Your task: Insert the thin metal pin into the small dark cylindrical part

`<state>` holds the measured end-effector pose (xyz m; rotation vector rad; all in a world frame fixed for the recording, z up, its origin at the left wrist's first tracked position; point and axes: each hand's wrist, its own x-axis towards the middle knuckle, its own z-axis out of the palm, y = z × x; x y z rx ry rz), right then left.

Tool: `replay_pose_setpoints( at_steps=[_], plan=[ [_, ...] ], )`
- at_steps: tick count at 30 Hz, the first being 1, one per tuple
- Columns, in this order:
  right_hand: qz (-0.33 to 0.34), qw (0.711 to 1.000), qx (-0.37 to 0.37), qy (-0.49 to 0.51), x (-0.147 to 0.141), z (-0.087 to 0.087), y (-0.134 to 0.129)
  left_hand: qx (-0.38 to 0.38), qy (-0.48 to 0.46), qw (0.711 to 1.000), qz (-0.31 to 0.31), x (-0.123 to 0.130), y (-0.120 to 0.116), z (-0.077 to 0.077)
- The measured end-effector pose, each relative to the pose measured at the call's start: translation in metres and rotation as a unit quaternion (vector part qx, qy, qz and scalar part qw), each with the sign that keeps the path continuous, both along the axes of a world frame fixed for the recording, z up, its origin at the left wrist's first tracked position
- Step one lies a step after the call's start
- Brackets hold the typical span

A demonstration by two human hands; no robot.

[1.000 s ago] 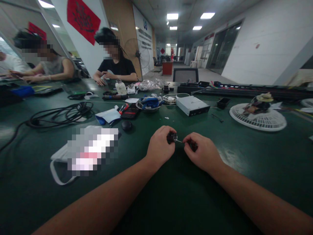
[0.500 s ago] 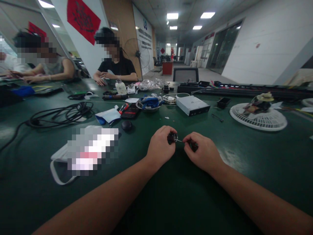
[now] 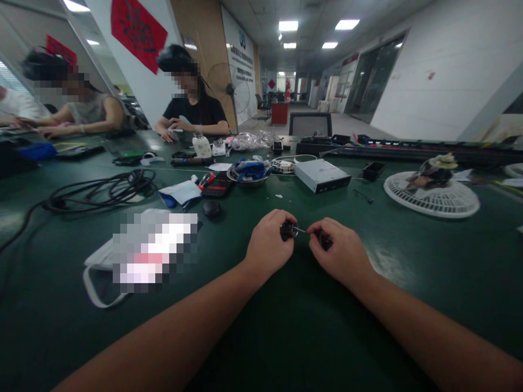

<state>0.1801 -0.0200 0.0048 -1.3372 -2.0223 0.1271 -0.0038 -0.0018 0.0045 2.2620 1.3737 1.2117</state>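
Over the green worktop, the left hand had its fingers curled around a small dark round thing, and the right hand pinched a thin metal stick pointing at its shiny end.

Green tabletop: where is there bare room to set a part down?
The green tabletop shows bare between the forearms, and between the right forearm and the white grille. A smaller patch lies between the mouse and left hand. It's crowded farther back, around the bowl and disc drive.
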Motion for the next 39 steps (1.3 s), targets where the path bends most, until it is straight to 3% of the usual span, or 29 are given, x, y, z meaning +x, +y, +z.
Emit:
replay_pose_setpoints(
  at_steps=[5,9,16,22,29,35,39],
  plan=[
    [-0.01,1.0,-0.018,-0.01,0.0009,0.0004,0.0007,0.001,-0.009,1.0,0.025,-0.0002,0.0,-0.0003],
    [0.015,1.0,-0.013,-0.003,-0.0002,0.0017,-0.0016,-0.002,0.003,1.0,0.007,-0.0006,0.0001,-0.0002],
    [-0.025,0.999,-0.026,-0.012,0.0006,0.0004,0.0004,0.002,0.001,1.0,0.013,0.0001,-0.001,-0.0002],
    [0.018,0.999,-0.026,-0.003,0.0003,0.0009,-0.0013,-0.002,0.006,1.0,0.009,-0.0009,0.0003,-0.0014],
    [-0.028,0.999,-0.037,-0.019,0.0006,-0.0004,0.0018,-0.002,0.012,1.0,0.009,-0.0005,0.0004,-0.0009],
    [0.028,0.999,-0.036,-0.01,0.0011,0.0017,-0.0014,0.001,0.003,1.0,0.019,-0.0006,0.0008,-0.002],
    [0.015,1.0,-0.019,0.002,0.0,0.0012,-0.0009,-0.004,0.01,1.0,0.002,-0.0004,0.0008,-0.0007]
  ],
)
